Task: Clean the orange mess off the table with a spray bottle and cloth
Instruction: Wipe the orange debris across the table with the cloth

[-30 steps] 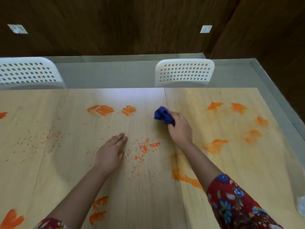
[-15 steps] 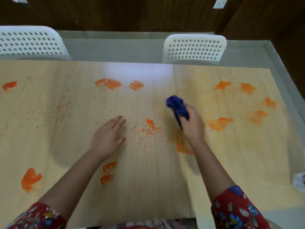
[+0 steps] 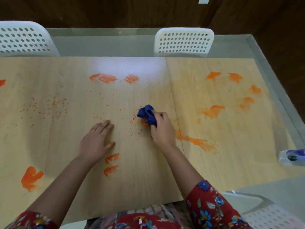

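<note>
Your right hand (image 3: 162, 129), fingers clenching the cloth (image 3: 146, 113), shifts left of the seam (image 3: 172, 96) onto the crumbs (image 3: 137, 128): wiping starts there. Left hand (image 3: 95, 141) flat, fingers together.

1. Soft, even indoor light falls on the wooden table (image 3: 148, 179), moderately bright; the dark wall (image 3: 132, 10) behind is dim and shows little detail.
2. A pale, washed-out glare patch (image 3: 128, 66) lies near the table's far edge, a reflection of a light above and ahead.
3. A soft shadow spreads on the table to the left of the left hand (image 3: 95, 141) and its forearm; a thin one lies under the right hand (image 3: 162, 129).
4. The centre is fairly sharp: the folds of the blue cloth (image 3: 146, 113) show.
5. The edges blur and bend: the spray bottle (image 3: 292, 157) at the right edge is smeared, the floral sleeve (image 3: 212, 209) is soft, and the white chairs (image 3: 184, 41) curve with wide-angle distortion.
</note>
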